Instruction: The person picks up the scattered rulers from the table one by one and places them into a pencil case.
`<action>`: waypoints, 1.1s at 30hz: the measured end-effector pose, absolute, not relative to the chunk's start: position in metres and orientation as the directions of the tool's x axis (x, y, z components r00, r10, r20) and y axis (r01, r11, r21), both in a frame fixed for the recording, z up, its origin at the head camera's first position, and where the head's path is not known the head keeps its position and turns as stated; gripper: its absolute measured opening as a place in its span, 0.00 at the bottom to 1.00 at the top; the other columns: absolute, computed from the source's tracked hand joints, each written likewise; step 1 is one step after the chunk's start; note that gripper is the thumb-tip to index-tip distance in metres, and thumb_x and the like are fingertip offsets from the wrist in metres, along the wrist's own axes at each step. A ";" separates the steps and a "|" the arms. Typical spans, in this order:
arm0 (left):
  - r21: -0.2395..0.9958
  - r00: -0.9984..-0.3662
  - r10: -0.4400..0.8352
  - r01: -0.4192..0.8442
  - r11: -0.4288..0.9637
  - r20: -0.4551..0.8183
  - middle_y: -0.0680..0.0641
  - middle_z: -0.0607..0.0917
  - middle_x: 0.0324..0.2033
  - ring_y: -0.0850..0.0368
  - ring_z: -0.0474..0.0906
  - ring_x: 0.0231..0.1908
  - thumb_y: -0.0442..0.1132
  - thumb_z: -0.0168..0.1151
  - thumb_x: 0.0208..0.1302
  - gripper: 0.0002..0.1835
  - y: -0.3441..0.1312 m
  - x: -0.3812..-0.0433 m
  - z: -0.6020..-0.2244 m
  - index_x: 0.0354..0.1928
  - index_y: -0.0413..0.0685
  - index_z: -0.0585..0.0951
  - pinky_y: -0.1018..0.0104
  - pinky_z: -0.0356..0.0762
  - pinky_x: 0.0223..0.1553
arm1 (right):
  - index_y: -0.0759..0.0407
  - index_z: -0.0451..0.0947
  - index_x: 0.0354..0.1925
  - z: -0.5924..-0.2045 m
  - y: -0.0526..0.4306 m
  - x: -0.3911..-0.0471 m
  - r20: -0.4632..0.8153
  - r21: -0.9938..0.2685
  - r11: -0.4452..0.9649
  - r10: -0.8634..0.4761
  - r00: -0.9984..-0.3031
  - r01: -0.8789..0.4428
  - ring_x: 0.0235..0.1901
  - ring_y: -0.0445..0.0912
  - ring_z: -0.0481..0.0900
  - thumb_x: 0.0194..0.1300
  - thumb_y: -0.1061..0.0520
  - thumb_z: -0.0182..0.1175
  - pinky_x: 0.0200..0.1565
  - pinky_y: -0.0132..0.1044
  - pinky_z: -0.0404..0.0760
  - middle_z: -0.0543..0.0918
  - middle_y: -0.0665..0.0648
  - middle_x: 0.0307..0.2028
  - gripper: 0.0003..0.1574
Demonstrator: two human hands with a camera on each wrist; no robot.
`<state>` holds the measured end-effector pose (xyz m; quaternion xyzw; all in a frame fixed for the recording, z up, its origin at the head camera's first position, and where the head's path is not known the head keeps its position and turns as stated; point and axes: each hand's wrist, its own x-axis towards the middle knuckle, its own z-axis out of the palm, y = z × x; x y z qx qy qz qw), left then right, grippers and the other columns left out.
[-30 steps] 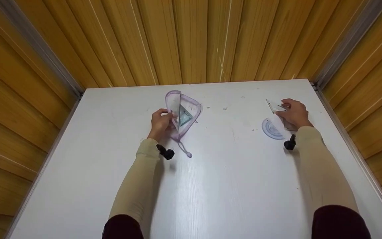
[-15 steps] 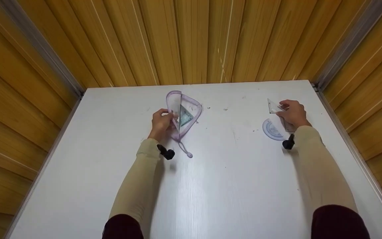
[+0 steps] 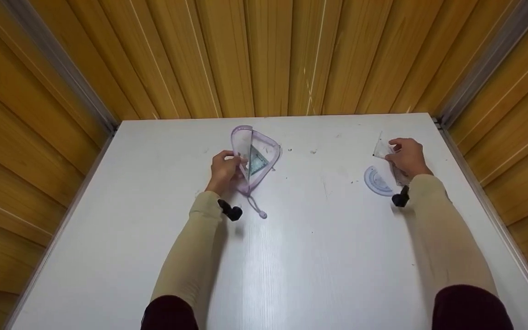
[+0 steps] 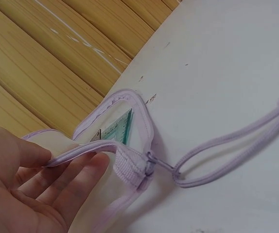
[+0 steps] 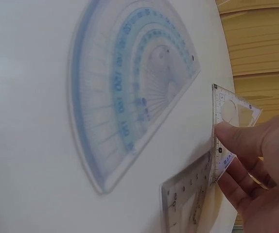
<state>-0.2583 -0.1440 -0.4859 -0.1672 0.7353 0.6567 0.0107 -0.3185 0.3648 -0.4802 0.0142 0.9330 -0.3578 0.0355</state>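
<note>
Ribbed panels of yellow-brown wood grain form the wall [image 3: 268, 55] behind a smooth, rectangular white table [image 3: 291, 266], whose top carries faint scuffs. Two snug cream sleeves [image 3: 181, 256] reach over it, dark maroon cloth covering them higher up. Left of the table's centre sits a pouch [image 3: 243, 143] of thin, see-through sheeting, rounded and tapering, its edges bound in ribbed lilac fabric. The left hand [image 3: 222, 167] grips that binding between thumb and fingers, and the mouth gapes. Near the table's right side, the right hand [image 3: 407, 157] pinches a clear set square [image 5: 218, 104], tilted, a round hole cut through its plastic. Just beside it lies a half-round protractor [image 5: 125, 82], translucent with blue arcs. Under the right hand is another clear ruled piece [image 5: 181, 191] with a squared corner. A green triangular set square [image 4: 117, 128] shows inside the pouch. A looped lilac cord [image 4: 217, 141] trails from the pouch's tip, ending in a small bead [image 3: 263, 214].
</note>
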 end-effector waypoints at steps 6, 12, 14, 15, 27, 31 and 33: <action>0.966 -0.947 -0.224 -0.250 0.066 -0.230 0.43 0.88 0.33 0.52 0.79 0.27 0.33 0.61 0.67 0.16 -0.145 -0.258 -0.486 0.56 0.36 0.80 0.63 0.78 0.29 | 0.69 0.71 0.67 -0.479 0.365 -0.319 -0.062 -0.681 0.730 0.016 -0.998 0.054 0.57 0.65 0.70 0.71 0.68 0.59 0.61 0.60 0.71 0.74 0.74 0.58 0.28; 0.975 -0.957 -0.210 -0.216 0.057 -0.200 0.41 0.91 0.39 0.55 0.81 0.27 0.32 0.58 0.69 0.16 -0.146 -0.257 -0.487 0.57 0.34 0.79 0.62 0.77 0.29 | 0.68 0.75 0.64 -0.480 0.367 -0.321 0.001 -0.668 0.744 0.028 -1.000 0.021 0.55 0.64 0.77 0.71 0.66 0.57 0.59 0.58 0.74 0.80 0.74 0.55 0.24; 0.976 -0.958 -0.208 -0.213 0.056 -0.197 0.41 0.91 0.40 0.55 0.82 0.27 0.33 0.57 0.69 0.16 -0.146 -0.257 -0.487 0.56 0.34 0.79 0.62 0.77 0.29 | 0.67 0.75 0.64 -0.481 0.367 -0.321 0.000 -0.673 0.739 0.030 -1.000 0.022 0.53 0.63 0.78 0.73 0.64 0.57 0.56 0.57 0.75 0.81 0.73 0.54 0.24; 0.976 -0.958 -0.207 -0.213 0.055 -0.197 0.40 0.91 0.40 0.56 0.82 0.27 0.33 0.57 0.69 0.16 -0.146 -0.257 -0.487 0.57 0.34 0.79 0.62 0.78 0.30 | 0.67 0.75 0.65 -0.481 0.367 -0.321 -0.001 -0.674 0.738 0.030 -1.000 0.023 0.52 0.62 0.78 0.73 0.64 0.56 0.55 0.57 0.76 0.81 0.73 0.54 0.24; 0.972 -0.954 -0.213 -0.229 0.059 -0.212 0.42 0.90 0.39 0.56 0.82 0.29 0.33 0.58 0.69 0.17 -0.144 -0.257 -0.488 0.56 0.35 0.79 0.63 0.80 0.31 | 0.64 0.74 0.66 -0.479 0.367 -0.317 -0.012 -0.683 0.729 0.038 -0.999 0.036 0.50 0.60 0.78 0.74 0.62 0.56 0.55 0.55 0.76 0.81 0.71 0.53 0.24; 0.973 -0.956 -0.220 -0.217 0.076 -0.196 0.42 0.90 0.37 0.56 0.81 0.28 0.33 0.58 0.68 0.16 -0.145 -0.257 -0.487 0.56 0.34 0.79 0.64 0.79 0.29 | 0.64 0.75 0.66 -0.475 0.365 -0.316 0.026 -0.695 0.719 0.042 -0.999 0.012 0.53 0.62 0.78 0.75 0.61 0.56 0.56 0.55 0.76 0.81 0.71 0.54 0.24; 0.973 -0.956 -0.223 -0.214 0.088 -0.190 0.42 0.90 0.37 0.56 0.80 0.28 0.33 0.59 0.68 0.16 -0.145 -0.257 -0.486 0.56 0.34 0.79 0.64 0.78 0.28 | 0.63 0.74 0.66 -0.472 0.364 -0.317 0.033 -0.698 0.716 0.046 -0.998 0.009 0.53 0.61 0.78 0.75 0.60 0.56 0.55 0.54 0.77 0.81 0.70 0.55 0.24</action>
